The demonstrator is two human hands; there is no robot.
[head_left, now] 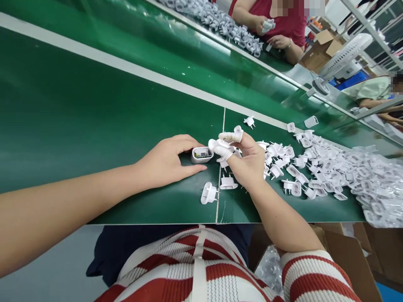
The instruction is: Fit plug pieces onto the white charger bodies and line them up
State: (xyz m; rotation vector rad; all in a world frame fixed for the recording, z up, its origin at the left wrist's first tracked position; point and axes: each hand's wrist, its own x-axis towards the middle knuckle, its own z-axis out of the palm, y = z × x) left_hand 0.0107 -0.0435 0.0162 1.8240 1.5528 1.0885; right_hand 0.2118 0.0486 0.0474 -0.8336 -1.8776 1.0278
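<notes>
My left hand (166, 161) rests on the green belt (78, 113), its fingers curled round a small white charger housing (202, 154) whose open side shows a circuit board. My right hand (247, 161) is just right of it, with white finger cots on thumb and forefinger, pinching a white plug cap (238, 130) above the housing. Two loose plug caps lie near my wrists, one (209, 193) on its side and one (228, 182) upright.
A big heap of white plug caps (333, 167) spreads over the belt to the right. Another person in a red top (283, 21) handles white parts across the belt, beside a second heap (226, 25). A cardboard box (352, 256) stands by my right elbow.
</notes>
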